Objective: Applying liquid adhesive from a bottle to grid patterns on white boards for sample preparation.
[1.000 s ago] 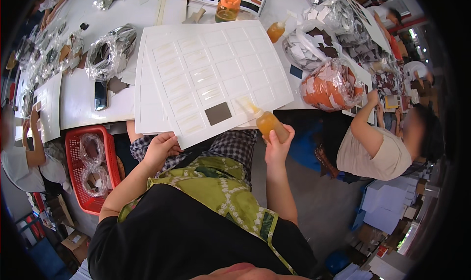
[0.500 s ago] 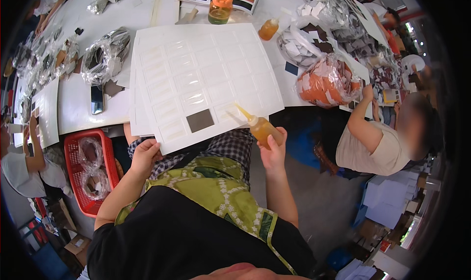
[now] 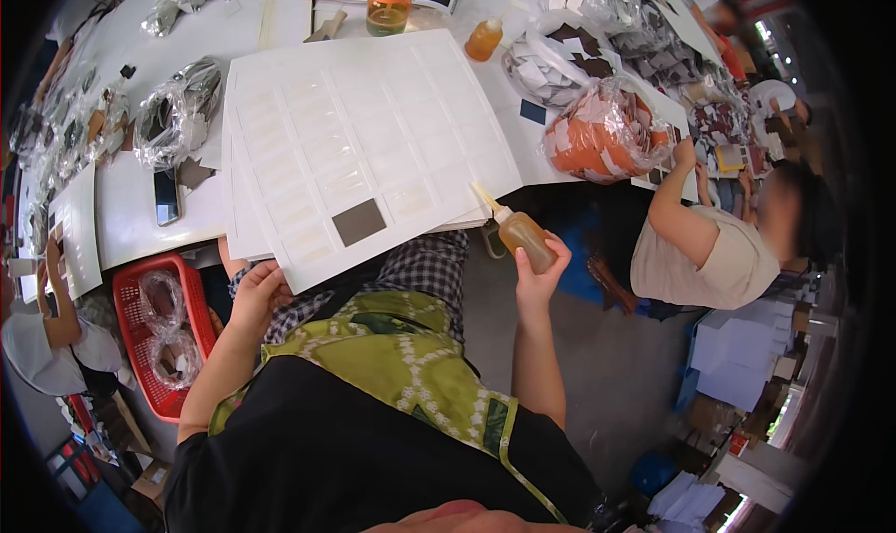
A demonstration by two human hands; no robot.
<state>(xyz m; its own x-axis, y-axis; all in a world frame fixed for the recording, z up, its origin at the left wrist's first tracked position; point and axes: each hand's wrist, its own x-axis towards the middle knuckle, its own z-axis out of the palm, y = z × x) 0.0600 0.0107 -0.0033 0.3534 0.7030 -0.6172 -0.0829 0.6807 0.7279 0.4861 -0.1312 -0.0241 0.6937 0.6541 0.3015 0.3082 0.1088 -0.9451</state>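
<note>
A large white card (image 3: 411, 122) marked with rows of rectangles lies over the table edge, above my lap. Glossy wet-looking streaks show in several rectangles, and one dark brown swatch (image 3: 359, 222) sits in the lower row. My right hand (image 3: 545, 270) is wrapped round a squeeze bottle (image 3: 525, 239) of amber liquid. The bottle is tilted, its thin yellowish nozzle pointing at the card's lower right part; whether the tip touches cannot be told. At the card's lower left corner, my left hand (image 3: 261, 295) has its fingers closed on or against the edge. More white cards lie underneath.
Behind the card stand an orange-capped jar (image 3: 388, 6) and a second amber bottle (image 3: 483, 40). Plastic-wrapped swatch bundles (image 3: 607, 130) lie right, another (image 3: 177, 113) left, near a phone (image 3: 166, 197). A red basket (image 3: 159, 337) stands lower left. A co-worker (image 3: 709, 244) sits at right.
My right hand has moved the bottle rightward, from beside the brown swatch towards the card's right edge. My left hand stays at the corner. The whole view has shifted slightly.
</note>
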